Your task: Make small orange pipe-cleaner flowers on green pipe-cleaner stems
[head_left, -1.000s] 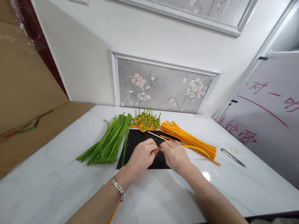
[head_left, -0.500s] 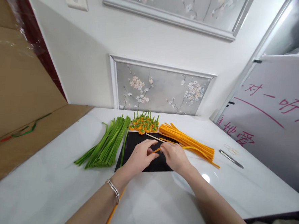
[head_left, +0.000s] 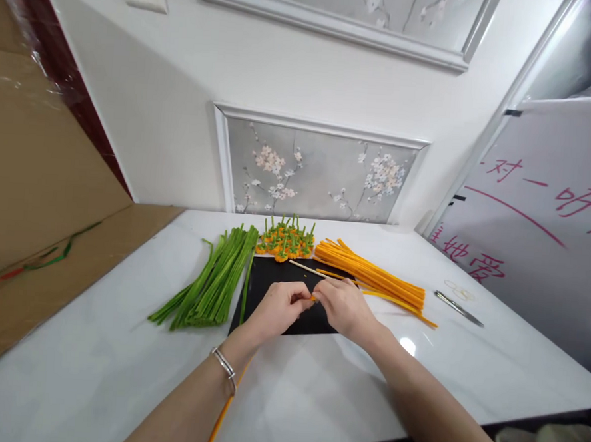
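Note:
Over a black mat [head_left: 267, 272], my left hand [head_left: 281, 308] and my right hand [head_left: 343, 307] meet fingertip to fingertip. Both pinch an orange pipe cleaner [head_left: 313, 299], of which only a short bit shows between the fingers. One orange length trails under my left wrist toward the table's front edge; whether it is the same piece is hidden. A thin pale stick [head_left: 305, 267] lies on the mat just beyond my fingers, partly covered by my right hand. A single green pipe cleaner [head_left: 245, 291] rests along the mat's left edge.
Left of the mat lies a bundle of green pipe cleaners [head_left: 212, 279]; to the right, an orange bundle [head_left: 372, 272]. Several small orange flowers with green stems [head_left: 285, 240] stand behind. Scissors or tweezers [head_left: 458, 307] and thin rings [head_left: 459, 290] sit at the far right.
My hands have drawn closer together, and less of the orange pipe cleaner shows between them. The view has shifted slightly.

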Tool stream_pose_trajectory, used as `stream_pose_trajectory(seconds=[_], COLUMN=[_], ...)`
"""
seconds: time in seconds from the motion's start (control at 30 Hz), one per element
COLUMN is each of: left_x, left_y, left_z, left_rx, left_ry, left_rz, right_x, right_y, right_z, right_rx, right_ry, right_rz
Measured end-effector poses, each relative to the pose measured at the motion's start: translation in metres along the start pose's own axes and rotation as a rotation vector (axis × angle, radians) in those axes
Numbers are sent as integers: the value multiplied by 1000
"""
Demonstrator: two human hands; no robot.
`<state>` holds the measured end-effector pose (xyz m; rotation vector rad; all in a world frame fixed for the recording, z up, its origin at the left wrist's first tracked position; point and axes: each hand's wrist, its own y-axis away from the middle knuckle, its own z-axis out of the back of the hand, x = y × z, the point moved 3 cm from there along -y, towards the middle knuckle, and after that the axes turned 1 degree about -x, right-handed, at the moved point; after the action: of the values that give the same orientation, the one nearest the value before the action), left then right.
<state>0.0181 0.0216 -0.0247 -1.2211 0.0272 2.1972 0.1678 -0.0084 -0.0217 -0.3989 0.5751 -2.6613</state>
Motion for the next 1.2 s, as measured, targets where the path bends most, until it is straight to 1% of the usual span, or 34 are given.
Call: stream_pose_trajectory(seconds=[0.1,0.2,0.3,0.37,0.43,0.5,0.6,0.63,0.67,0.73,0.8,0.87,0.97,1.1,1.13,1.2], left_x=[4,5,3,1,-1,-2,-4,-4,-4,-3,-3,-4,-8,-11,-11,-10], left_y=[-1,-1,0,0,1,1,0,-1,-1,-2,-2,-2,0,2,2,3], left_z=[-1,0,-1,-2,-2,0,3,4,5,7,5,2,-5,-12,-14,-15], left_rx=[44,47,92,126,100,48,-5,-15,-23,-21,10,51,131,246,254,226], left_ry=[17,46,140,202,181,88,-65,-97,-114,-94,-38,0,15,-10,-34,-99], left_rz=[9,39,106,127,110,59,-6,-9,0,33,58,56,27,11,3,-23], right_x=[0,-1,-3,-3,-2,0,-3,-7,-11,-21,-33,-43,-52,-60,-62,-67], right_y=[0,0,0,0,0,0,3,5,9,19,33,48,68,82,85,88], right_z=[1,3,5,5,5,9,25,34,42,60,77,86,85,67,62,51], right_rx=[9,18,19,27,50,82,138,160,189,233,198,202,229,232,249,311], right_ry=[-6,-12,-9,0,4,-18,-70,-78,-97,-113,-88,-64,-59,-55,-61,-92], right_rz=[0,3,1,3,11,8,-66,-106,-115,-139,-193,-224,-259,-322,-334,-347])
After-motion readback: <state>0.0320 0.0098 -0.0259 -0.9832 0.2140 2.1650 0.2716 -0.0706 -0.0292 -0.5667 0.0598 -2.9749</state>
